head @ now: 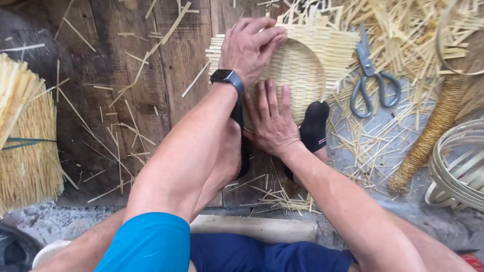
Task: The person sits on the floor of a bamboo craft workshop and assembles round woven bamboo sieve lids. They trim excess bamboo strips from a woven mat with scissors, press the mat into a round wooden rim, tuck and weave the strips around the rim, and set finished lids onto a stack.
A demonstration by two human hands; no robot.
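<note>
A woven bamboo mat (302, 65) is seen flat on the dark wooden boards (151, 75), pale yellow, finely ribbed, with loose strip ends fringing its edges and a round dished form pressed into its middle. The left hand (250, 48) is laid over the mat's upper left part, fingers curled down on the weave; a dark smartwatch (228, 78) is worn on that wrist. The right hand (272, 123) is spread flat, palm down, on the mat's near edge; nothing is clasped in it. A foot in a black sock (313, 126) is set on the mat's lower right rim, just beside the right hand.

Grey-handled scissors (370, 75) are lying closed to the right, on a litter of bamboo offcuts (403, 35). Coiled bamboo hoops (461, 166) and a tightly wrapped, rope-textured rod (428, 141) are noted at far right. A bundle of thin splints (25, 151) is stacked at left. The mat's lower left is hidden by the forearms.
</note>
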